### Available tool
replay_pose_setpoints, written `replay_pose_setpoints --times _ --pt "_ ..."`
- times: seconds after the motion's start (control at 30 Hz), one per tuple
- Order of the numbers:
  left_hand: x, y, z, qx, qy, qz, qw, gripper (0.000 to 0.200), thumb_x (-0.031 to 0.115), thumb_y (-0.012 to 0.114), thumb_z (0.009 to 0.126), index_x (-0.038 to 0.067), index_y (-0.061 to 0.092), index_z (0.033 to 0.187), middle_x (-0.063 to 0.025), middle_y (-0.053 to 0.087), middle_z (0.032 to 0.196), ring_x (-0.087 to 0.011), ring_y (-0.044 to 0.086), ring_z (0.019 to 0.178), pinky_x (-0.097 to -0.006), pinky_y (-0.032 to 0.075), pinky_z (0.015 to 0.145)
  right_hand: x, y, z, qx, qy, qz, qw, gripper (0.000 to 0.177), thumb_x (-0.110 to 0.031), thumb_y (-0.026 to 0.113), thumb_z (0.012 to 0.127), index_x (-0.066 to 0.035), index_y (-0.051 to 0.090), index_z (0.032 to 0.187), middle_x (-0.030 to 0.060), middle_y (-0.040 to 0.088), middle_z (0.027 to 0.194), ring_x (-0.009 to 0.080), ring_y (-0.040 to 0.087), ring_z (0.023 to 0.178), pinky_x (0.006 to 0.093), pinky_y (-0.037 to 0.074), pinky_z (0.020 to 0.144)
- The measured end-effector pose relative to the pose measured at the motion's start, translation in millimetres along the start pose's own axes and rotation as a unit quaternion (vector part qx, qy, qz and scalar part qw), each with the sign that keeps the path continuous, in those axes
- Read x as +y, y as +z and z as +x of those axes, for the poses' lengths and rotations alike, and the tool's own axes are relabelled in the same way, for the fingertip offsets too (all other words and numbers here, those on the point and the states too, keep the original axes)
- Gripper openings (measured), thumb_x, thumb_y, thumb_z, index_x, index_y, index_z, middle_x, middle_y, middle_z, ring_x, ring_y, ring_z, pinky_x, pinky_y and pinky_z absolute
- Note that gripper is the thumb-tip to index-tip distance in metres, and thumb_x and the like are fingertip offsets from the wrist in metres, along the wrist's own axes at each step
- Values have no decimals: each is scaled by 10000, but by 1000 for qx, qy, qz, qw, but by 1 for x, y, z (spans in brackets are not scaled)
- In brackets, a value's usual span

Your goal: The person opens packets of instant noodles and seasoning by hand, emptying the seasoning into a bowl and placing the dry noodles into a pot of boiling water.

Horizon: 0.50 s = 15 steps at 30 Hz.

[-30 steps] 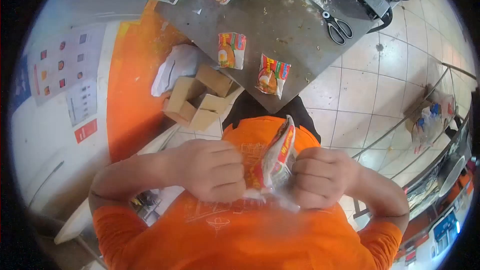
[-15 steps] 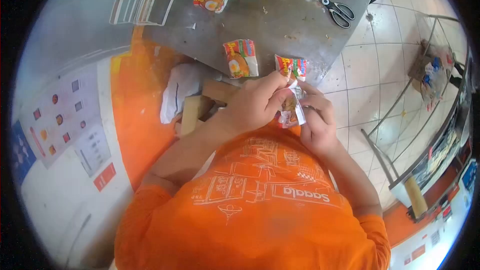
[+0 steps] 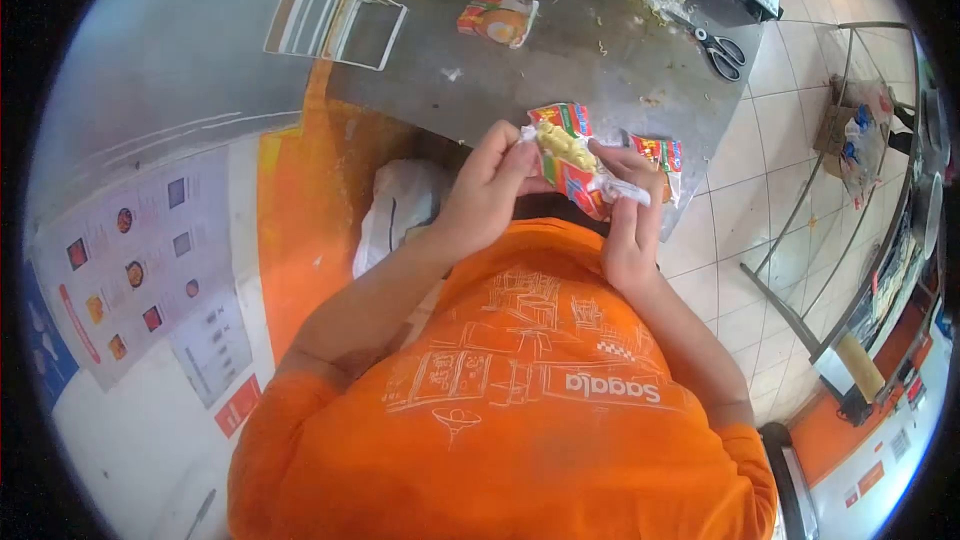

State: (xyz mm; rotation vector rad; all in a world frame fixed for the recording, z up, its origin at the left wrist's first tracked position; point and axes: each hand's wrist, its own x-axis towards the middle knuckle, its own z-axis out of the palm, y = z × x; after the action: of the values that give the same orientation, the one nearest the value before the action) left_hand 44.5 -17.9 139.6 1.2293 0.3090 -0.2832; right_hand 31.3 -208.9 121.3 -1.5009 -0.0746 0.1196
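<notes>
- Head view: opened packet held between both hands, just above the shirt and near the table edge; pale yellow noodles showing at its torn mouth.
- Left hand: closed in a pinch on the packet's left side, thumb toward the opening.
- Right hand: closed in a pinch too, on the crumpled whitish right end of the wrapper.
- Held packet: red, green and white print; lettering too blurred to read surely.
- Shirt: orange, "Sagala" in white, upside down in view, with white line drawings.
- Near packet: on table, just behind the held one, partly hidden.
- Right packet: on table by the right hand, partly covered.
- Far packet: flat on table, egg pictured.
- Scissors: near table's right side, black handles.
- White rack: upper left.
- Wall posters: food photos, text too small.
</notes>
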Motion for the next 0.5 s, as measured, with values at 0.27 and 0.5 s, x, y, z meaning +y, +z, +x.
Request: replay_pose_setpoints --times 0.27,0.5 --pt "22 -28 25 -67 186 303 932 160 179 526 1116 31 553 1059 -1 572 896 -56 535 807 -274 485 693 -4 38 62 -61 -117 -137 982 781 -108 840 846 -37 411 1495 207 589 1366 340 622 1249 431 499 1045" --pt "38 -78 71 126 44 -134 982 180 144 523 1060 -29 566 1034 -192 682 1027 -366 724 1017 -533 618 957 5 50 65 -19 -104 -237 966 614 7 750 882 -43 550 1460 183 701 1276 295 698 1178 370 542 983"
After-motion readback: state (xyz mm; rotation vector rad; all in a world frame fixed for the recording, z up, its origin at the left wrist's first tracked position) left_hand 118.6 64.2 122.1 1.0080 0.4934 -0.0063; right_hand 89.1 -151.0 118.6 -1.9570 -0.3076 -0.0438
